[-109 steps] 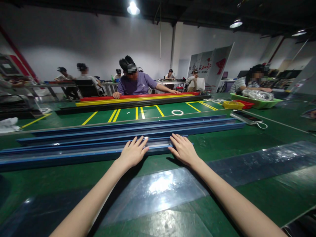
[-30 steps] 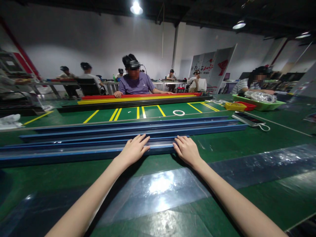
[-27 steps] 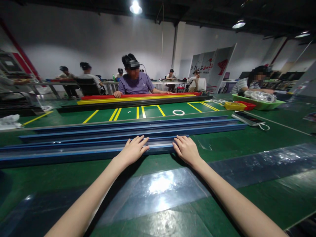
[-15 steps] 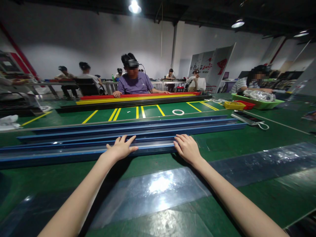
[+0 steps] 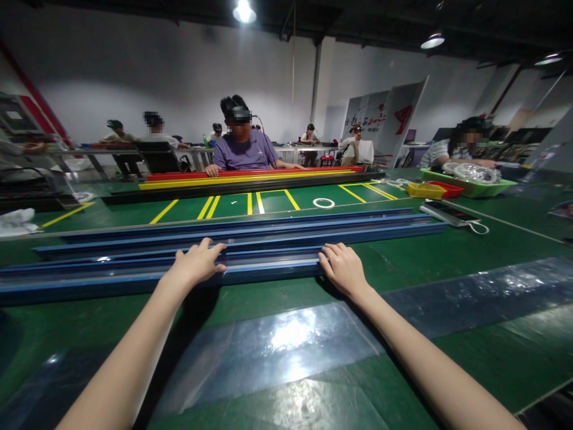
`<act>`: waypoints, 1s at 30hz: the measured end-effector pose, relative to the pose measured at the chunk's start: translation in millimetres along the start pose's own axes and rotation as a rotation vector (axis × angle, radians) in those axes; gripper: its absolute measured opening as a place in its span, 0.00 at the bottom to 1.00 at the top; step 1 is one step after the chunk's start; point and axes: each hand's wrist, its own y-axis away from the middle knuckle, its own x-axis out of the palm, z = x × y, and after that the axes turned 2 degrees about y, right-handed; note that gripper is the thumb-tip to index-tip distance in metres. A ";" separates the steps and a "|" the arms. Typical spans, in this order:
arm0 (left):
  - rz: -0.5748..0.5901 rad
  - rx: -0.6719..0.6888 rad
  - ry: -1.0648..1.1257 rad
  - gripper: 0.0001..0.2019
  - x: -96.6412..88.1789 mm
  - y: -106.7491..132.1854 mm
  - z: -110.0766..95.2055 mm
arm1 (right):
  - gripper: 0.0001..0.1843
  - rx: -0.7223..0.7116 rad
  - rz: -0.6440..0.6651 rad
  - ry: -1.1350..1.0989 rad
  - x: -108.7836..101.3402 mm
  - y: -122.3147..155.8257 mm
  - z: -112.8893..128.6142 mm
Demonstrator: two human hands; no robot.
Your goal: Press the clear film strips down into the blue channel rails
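Several long blue metal rails (image 5: 268,230) lie side by side across the green table (image 5: 470,251). My left hand (image 5: 194,264) rests flat on the nearest blue rail (image 5: 264,266), fingers stretched out over its top. At that rail's right end my right hand (image 5: 344,267) lies with its fingers curled over the end. A clear plastic strip (image 5: 286,340) sits on the table between my forearms.
Across the table a person in a purple shirt (image 5: 244,152) leans on red, yellow and black rails (image 5: 250,177). A white ring (image 5: 323,203), a power strip (image 5: 447,213), and yellow, red and green trays (image 5: 430,190) are at the right. Other people sit at tables behind.
My left hand has slid left along the nearest rail, from next to my right hand to well apart from it. My right hand has stayed at the rail's end.
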 end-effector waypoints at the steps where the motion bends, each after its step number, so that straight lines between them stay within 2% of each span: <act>1: -0.016 0.021 -0.029 0.23 -3.5 3.8 -11.1 | 0.21 -0.009 0.002 0.008 0.4 0.3 0.6; 3: -0.062 0.117 -0.021 0.21 -6.9 9.9 -34.0 | 0.21 -0.023 0.000 0.019 1.0 0.7 1.7; 6: -0.132 0.253 0.051 0.20 -0.8 13.9 -62.5 | 0.21 -0.028 0.000 0.022 1.3 1.1 2.1; 8: -0.189 0.343 0.050 0.20 8.6 14.0 -74.1 | 0.21 -0.032 0.004 0.023 1.1 1.2 1.8; 11: -0.224 0.397 0.036 0.20 22.2 12.7 -80.7 | 0.21 -0.036 0.010 0.025 0.7 1.1 1.5; 15: -0.150 0.345 0.035 0.22 26.8 11.8 -76.9 | 0.21 -0.047 0.018 0.018 0.2 0.8 2.6; 22: 0.017 0.164 0.015 0.22 11.9 13.2 -60.4 | 0.19 -0.117 0.026 -0.050 -8.2 -2.6 5.0; 30: 0.119 0.067 -0.020 0.21 1.9 8.2 -33.0 | 0.18 -0.064 0.004 -0.063 -8.9 -3.5 -1.4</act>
